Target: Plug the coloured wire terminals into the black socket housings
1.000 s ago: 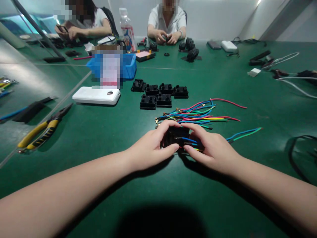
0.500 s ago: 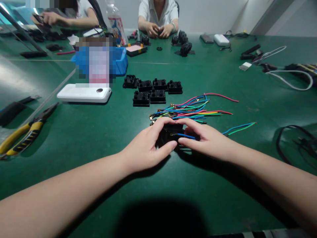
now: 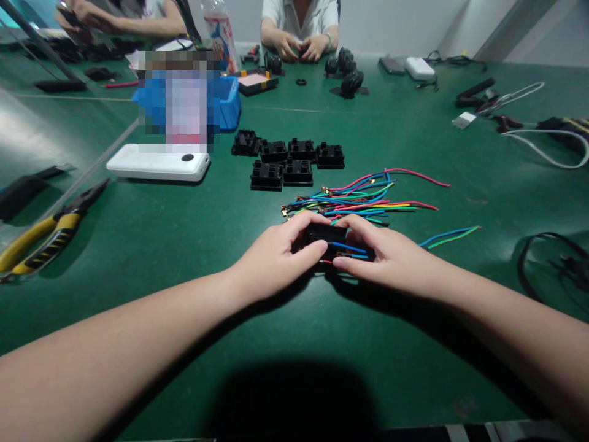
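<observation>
Between both hands is a black plastic socket housing (image 3: 327, 233), low over the green table. My left hand (image 3: 285, 248) grips its left side, the thumb pressed near the end of a blue wire (image 3: 350, 248). On the other side my right hand (image 3: 381, 248) closes round the housing and the wires that come out of it, blue ones and a bit of red. The fingers hide much of the housing. Just beyond lies a bunch of loose coloured wires (image 3: 359, 199) with brass terminals. Several similar black housings (image 3: 267, 176) stand in two rows farther back.
Yellow-black pliers (image 3: 64, 230) lie at left, near a white power bank (image 3: 159, 162) and a blue bin (image 3: 230, 104). A black cable (image 3: 529, 264) is at right. Two people work across the table, beside a bottle (image 3: 219, 37) and black parts (image 3: 345, 73).
My left thumb has moved onto the wire end at the housing. The housing is tilted a little differently, and a second blue wire and a bit of red now show. The view has shifted slightly.
</observation>
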`<state>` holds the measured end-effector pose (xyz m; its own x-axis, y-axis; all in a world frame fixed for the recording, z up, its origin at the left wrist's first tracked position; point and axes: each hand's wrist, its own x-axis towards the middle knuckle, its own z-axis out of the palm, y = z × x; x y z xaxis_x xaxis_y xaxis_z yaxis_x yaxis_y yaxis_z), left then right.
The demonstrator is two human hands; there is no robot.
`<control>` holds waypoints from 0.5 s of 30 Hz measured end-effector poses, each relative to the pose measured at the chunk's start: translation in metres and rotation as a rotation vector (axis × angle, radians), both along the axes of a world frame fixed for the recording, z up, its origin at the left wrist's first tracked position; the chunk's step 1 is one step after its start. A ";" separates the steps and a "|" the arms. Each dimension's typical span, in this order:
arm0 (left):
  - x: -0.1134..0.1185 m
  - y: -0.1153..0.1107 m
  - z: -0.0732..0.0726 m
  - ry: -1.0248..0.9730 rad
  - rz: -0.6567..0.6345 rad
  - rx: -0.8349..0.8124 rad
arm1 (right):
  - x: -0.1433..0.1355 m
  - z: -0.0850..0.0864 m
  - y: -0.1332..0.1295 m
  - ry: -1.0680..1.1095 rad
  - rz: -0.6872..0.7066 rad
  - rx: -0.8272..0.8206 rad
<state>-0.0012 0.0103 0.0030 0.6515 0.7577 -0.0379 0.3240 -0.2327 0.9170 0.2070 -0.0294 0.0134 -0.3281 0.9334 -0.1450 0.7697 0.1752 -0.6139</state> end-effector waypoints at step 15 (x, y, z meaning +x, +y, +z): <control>-0.008 0.006 0.002 0.047 -0.168 0.217 | 0.003 0.002 -0.002 -0.023 0.021 0.027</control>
<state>-0.0088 0.0160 0.0046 0.7700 0.6330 0.0804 0.3050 -0.4758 0.8250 0.2098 -0.0313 0.0155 -0.3446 0.9300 -0.1278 0.7796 0.2076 -0.5908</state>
